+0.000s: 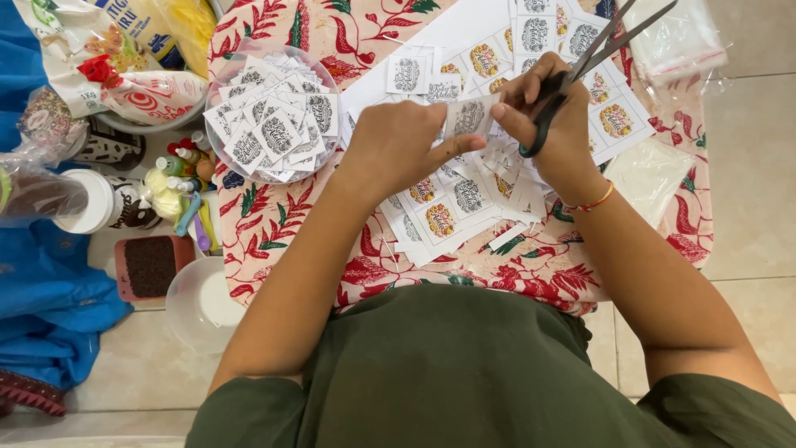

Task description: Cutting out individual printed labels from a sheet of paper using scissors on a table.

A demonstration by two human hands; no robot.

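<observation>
My left hand (398, 141) pinches a small printed paper label (469, 116) at its left edge. My right hand (551, 116) grips dark-handled scissors (609, 37), whose blades stand apart and point up and to the right, just right of the label. Under both hands lies a pile of cut paper labels (464, 199) and uncut printed sheets (539, 33) on a red floral cloth (274, 224). A red and yellow thread bracelet (593, 202) circles my right wrist.
A clear bowl (222, 75) heaped with cut labels stands at the left of the cloth. Farther left are food bags (124, 50), a white-lidded jar (91, 202), small bottles (182, 178), a brown tray (149, 267), a white tub (203, 307) and blue fabric (41, 290). Clear plastic bags (672, 41) lie at the right.
</observation>
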